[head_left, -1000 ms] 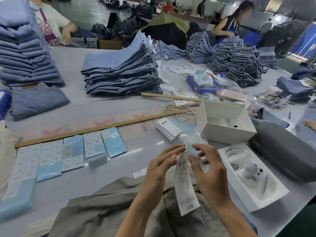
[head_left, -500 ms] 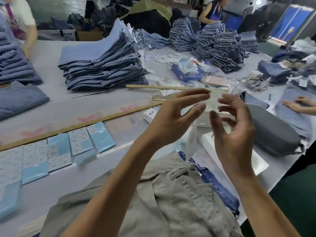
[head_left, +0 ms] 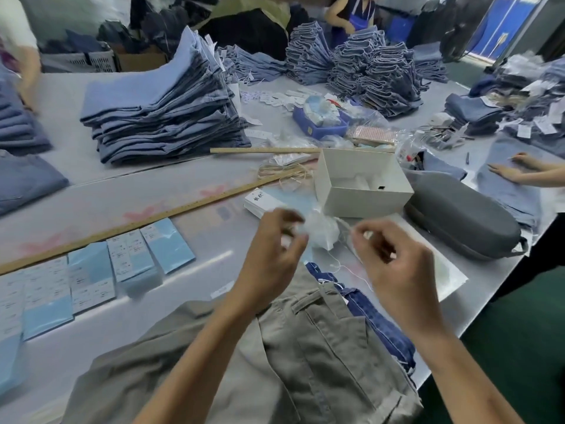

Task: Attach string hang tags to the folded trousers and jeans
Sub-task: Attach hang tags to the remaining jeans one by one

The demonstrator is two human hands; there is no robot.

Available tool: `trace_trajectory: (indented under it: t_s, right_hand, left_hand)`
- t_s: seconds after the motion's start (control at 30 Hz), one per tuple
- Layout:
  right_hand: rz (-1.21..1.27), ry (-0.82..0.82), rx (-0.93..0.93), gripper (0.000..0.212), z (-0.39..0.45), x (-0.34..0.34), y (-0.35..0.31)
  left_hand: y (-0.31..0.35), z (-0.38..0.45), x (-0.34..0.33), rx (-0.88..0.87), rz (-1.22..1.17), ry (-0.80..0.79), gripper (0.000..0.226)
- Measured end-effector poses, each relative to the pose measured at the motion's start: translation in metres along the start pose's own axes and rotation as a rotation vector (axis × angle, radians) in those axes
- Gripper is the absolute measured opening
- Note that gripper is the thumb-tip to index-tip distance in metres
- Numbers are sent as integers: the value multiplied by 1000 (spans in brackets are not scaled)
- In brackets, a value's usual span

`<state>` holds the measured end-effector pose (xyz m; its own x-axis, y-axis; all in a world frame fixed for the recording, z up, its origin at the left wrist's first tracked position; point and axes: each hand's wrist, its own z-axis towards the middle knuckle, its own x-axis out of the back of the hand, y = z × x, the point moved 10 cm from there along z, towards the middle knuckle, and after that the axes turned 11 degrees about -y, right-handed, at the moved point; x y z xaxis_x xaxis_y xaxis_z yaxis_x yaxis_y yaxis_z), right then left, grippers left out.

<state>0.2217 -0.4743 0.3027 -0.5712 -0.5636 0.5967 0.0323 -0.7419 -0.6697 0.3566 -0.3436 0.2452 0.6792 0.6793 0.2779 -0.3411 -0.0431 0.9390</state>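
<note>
In the head view, our left hand (head_left: 272, 249) has its fingers curled around a blurred white bundle that we take to be the hang tag (head_left: 318, 231), still in thin clear wrapping; our right hand (head_left: 394, 264) sits just beside it, thumb and forefinger pinched together on what looks like the fine white string (head_left: 336, 267), though motion blur keeps us from being sure of the contact. The string trails down from between the two grips toward the waistband of the grey-green folded trousers (head_left: 305, 347), which lie on the table (head_left: 195, 191) directly beneath both grips, with a pair of dark blue jeans (head_left: 376, 316) poking out from under them on the right-grip side. We judge the tag to be light and fairly stiff card, easy to crease, best held by its edges near the punched end; the string is thin, limp and slippery, so it wants a fingertip pinch close to its free end. The trousers are soft and heavy enough to stay put, and the belt loop (head_left: 305, 302) below the right grip looks the natural place to thread.
</note>
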Motion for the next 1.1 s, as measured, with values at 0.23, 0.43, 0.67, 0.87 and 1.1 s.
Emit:
trace_trajectory:
  t_s: [0.23, 0.43, 0.67, 0.87, 1.1]
  right_hand:
    - [-100, -254, -243, 11, -76, -81, 62]
    - [-154, -252, -190, 15, -77, -80, 55]
    - [-360, -267, -111, 15, -69, -90, 27]
    - [-311, -238, -151, 8, -68, -91, 26]
    - [-309, -247, -195, 8, -66, -94, 31]
  left_hand:
    - [-75, -49, -52, 128, 730, -355, 22]
    - [-76, -41, -43, 216, 153, -293, 13]
    - [-85, -49, -29, 271, -221, -249, 10]
    - [-80, -50, -25, 202, -156, -285, 37]
    - [-78, -45, -27, 113, 38, -283, 36]
